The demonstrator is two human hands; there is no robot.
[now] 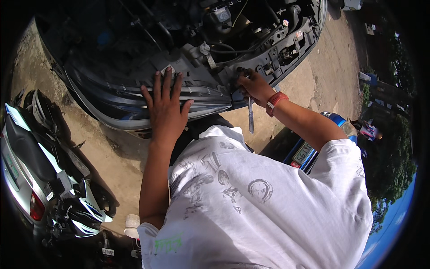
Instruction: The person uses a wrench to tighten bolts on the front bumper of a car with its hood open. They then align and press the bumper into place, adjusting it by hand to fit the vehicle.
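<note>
My left hand (166, 107) lies flat with spread fingers on the car's headlight (121, 101), its fingertips reaching the upper edge. At the headlight's inner corner, my right hand (255, 87) is closed, with a red watch (276, 103) on the wrist. A slim, silver-handled tool (251, 117) sticks out below that hand toward my body. Its working end is hidden behind my fingers, so its exact kind cannot be made out. Beside the right hand runs the black front panel (273, 58) of the engine bay.
The open engine bay (219, 22) holds hoses, a pale reservoir (197, 53) and metal parts. Motorcycles (40, 157) and a silver car (22, 188) stand to the left. A blue vehicle (304, 152) and a person (369, 130) are at the right.
</note>
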